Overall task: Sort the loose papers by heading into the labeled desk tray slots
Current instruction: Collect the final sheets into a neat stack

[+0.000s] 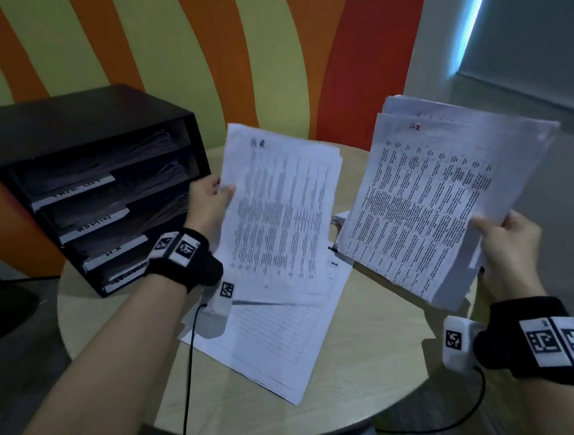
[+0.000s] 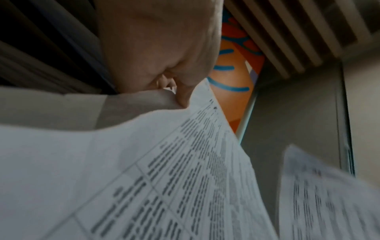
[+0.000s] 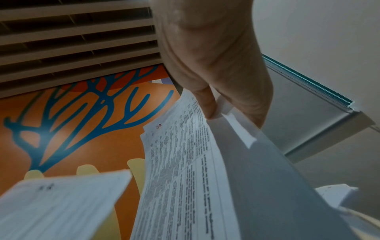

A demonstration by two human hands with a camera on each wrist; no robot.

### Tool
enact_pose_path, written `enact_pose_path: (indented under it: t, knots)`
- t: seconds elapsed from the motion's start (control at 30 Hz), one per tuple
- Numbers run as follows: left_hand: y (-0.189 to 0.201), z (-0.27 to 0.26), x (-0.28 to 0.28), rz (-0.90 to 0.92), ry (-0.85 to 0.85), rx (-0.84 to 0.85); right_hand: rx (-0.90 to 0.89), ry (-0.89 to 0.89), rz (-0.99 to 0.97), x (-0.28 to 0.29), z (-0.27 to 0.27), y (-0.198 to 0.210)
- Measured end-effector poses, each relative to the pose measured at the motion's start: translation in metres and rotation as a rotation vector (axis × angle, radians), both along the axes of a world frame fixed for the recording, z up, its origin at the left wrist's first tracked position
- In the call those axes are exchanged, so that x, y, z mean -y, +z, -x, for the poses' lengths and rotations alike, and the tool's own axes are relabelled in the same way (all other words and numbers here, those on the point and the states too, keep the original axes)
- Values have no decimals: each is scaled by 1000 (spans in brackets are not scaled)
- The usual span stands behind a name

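My left hand (image 1: 210, 197) pinches the left edge of a thin set of printed sheets (image 1: 278, 211), held tilted above the table; its thumb lies on the front. The same sheets (image 2: 185, 178) fill the left wrist view under the left hand (image 2: 164, 65). My right hand (image 1: 507, 237) grips the lower right corner of a thick stack of papers (image 1: 442, 198) with a red handwritten heading. In the right wrist view the right hand (image 3: 216, 73) clamps that stack (image 3: 195, 170). The black desk tray (image 1: 97, 184) with labeled slots stands at the table's left, several slots holding papers.
More sheets (image 1: 275, 342) lie flat on the round wooden table (image 1: 376, 364), under the papers in my left hand. A striped orange and green wall stands behind. The tray's label strips (image 1: 97, 222) face me. Cables run from both wrist cameras.
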State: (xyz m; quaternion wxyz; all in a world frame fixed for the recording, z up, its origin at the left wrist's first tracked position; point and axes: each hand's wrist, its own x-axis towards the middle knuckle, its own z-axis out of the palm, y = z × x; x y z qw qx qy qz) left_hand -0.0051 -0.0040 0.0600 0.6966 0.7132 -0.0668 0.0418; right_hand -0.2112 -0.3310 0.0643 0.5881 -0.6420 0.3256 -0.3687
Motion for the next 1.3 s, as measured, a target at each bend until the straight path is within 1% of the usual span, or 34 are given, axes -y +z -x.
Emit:
enact_pose_path:
  t: [0.1, 0.2, 0.3, 0.43, 0.5, 0.53, 0.6, 0.73, 0.77, 0.83, 0.93, 1.03, 1.13, 1.2, 1.23, 1.3]
  knots:
    - [28, -2, -7, 83, 23, 91, -7, 16, -12, 0, -1, -1]
    - [36, -2, 2, 111, 7, 104, 14, 52, -35, -6, -2, 2]
    - [33, 8, 25, 38, -18, 149, 49, 123, -46, -13, -5, 6]
    - [23, 29, 60, 7, -144, 184, 93, 258, -21, -25, -10, 10]
    - [19, 36, 73, -30, -176, 192, 112, 348, 7, -35, -11, 13]
    - [18, 39, 79, -60, -177, 201, 126, 385, 2, -41, -11, 16]
    - [15, 41, 88, -98, -148, 217, 163, 392, 0, -53, -11, 21]
    - [13, 44, 96, -91, -72, 232, 312, 457, -40, -68, -13, 22]
    - [14, 46, 96, -78, -66, 246, 332, 463, -14, -70, -12, 21]
    - [20, 50, 96, -24, -79, 273, 325, 457, 102, -75, -10, 20]
    - [34, 53, 97, 25, -157, 323, 306, 378, 266, -76, -10, 21]
    - [45, 53, 96, 59, -226, 394, 374, 311, 301, -73, -8, 26]
    - [47, 52, 91, 108, -256, 397, 460, 307, 329, -69, -5, 32]
    - [40, 46, 87, 79, -314, 369, 418, 310, 307, -63, -7, 28]
    - [36, 43, 84, 27, -357, 326, 350, 320, 277, -59, -10, 24]
    - [23, 35, 78, -127, -433, 204, 157, 372, 222, -53, -15, 12]
